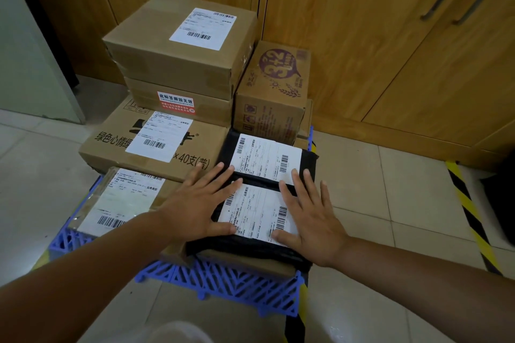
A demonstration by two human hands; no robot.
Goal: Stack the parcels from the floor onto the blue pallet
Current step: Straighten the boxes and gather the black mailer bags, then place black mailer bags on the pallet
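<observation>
A blue plastic pallet [223, 284] on the tiled floor carries several parcels. At its front lies a flat black parcel [250, 245] with a white label; a second black parcel [308, 160] sits just behind it. My left hand [204, 200] presses flat on the front parcel's left side, fingers straight and spread. My right hand [309, 214] presses flat on its right side. Left of them lies a taped carton [119, 198]. Behind stand a wide brown carton [156, 142], two stacked cartons [184, 47], and a purple-printed box [274, 92].
Wooden cabinet doors [376, 36] with metal handles close off the back. Yellow-and-black hazard tape [468, 203] runs along the floor on the right. A dark object [501, 198] sits at the far right edge. Pale floor tiles [362, 301] surround the pallet.
</observation>
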